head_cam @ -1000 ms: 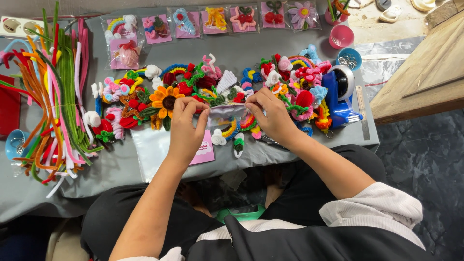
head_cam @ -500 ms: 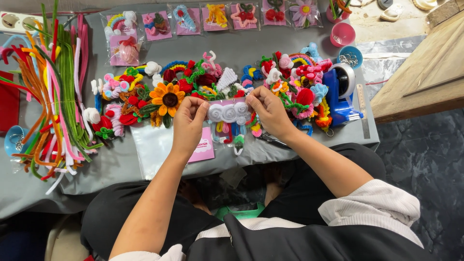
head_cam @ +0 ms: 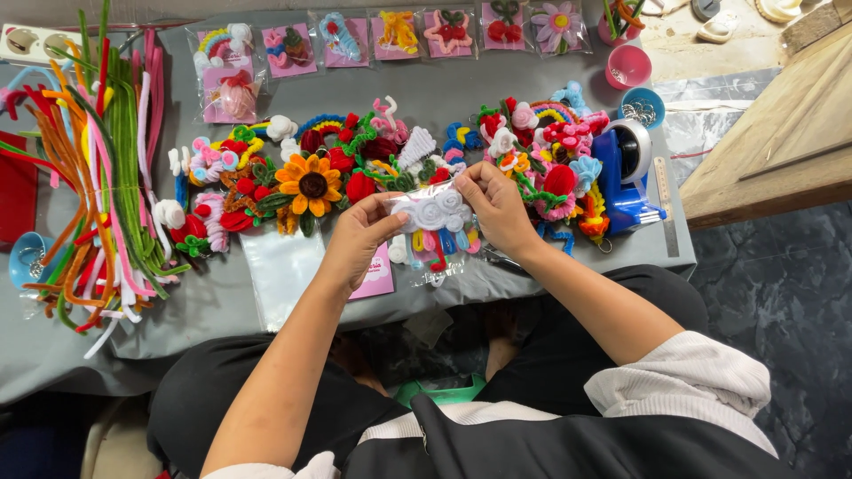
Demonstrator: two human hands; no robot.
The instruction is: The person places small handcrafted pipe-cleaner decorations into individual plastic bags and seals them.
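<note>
Between my two hands I hold a small clear bag with a white pipe-cleaner cloud and coloured strands (head_cam: 430,217) inside it. My left hand (head_cam: 359,238) pinches the bag's left end. My right hand (head_cam: 497,206) grips its upper right corner. The bag hangs just above a grey cloth (head_cam: 532,270). Behind it lies a row of pipe-cleaner figures, among them an orange sunflower (head_cam: 309,184).
A bundle of loose pipe cleaners (head_cam: 98,177) lies at the left. Packed figures on pink cards (head_cam: 390,37) line the far edge. A blue tape dispenser (head_cam: 626,173), a ruler (head_cam: 666,206), a pink cup (head_cam: 628,66), a blue bowl (head_cam: 641,106), empty clear bags (head_cam: 280,270) and a pink card (head_cam: 380,277) surround my hands.
The bagged white cloud has turned from edge-on to face up and tilted. My left hand has dropped lower and to the bag's left end; my right hand has barely shifted.
</note>
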